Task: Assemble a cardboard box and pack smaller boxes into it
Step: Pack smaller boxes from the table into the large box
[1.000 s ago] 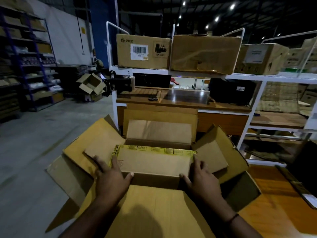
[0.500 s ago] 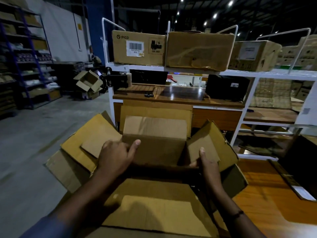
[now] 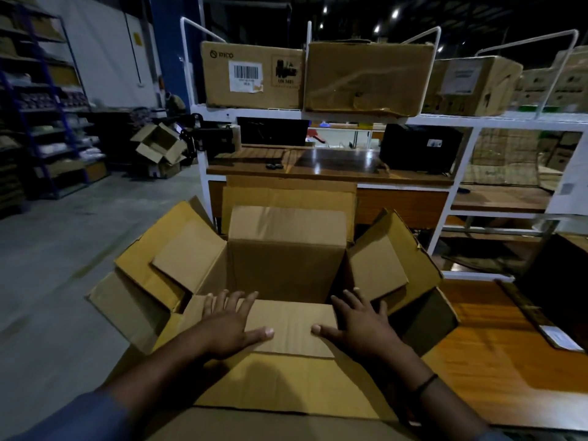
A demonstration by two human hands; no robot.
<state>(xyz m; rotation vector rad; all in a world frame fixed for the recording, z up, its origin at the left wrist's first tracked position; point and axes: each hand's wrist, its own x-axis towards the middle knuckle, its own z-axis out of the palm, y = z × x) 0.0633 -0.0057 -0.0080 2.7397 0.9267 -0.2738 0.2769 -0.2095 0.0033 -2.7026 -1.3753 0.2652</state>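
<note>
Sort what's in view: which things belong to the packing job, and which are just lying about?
Job: open cardboard box; its near flap; left hand and right hand, both flat on that flap.
Lying about: labelled carton and plain carton on the shelf; black case on the bench; open cartons on the floor.

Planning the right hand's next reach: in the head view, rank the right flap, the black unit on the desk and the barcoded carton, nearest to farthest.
1. Right flap, just beyond the right hand.
2. Black unit, on the desk ahead.
3. Barcoded carton, top shelf, upper left.
</note>
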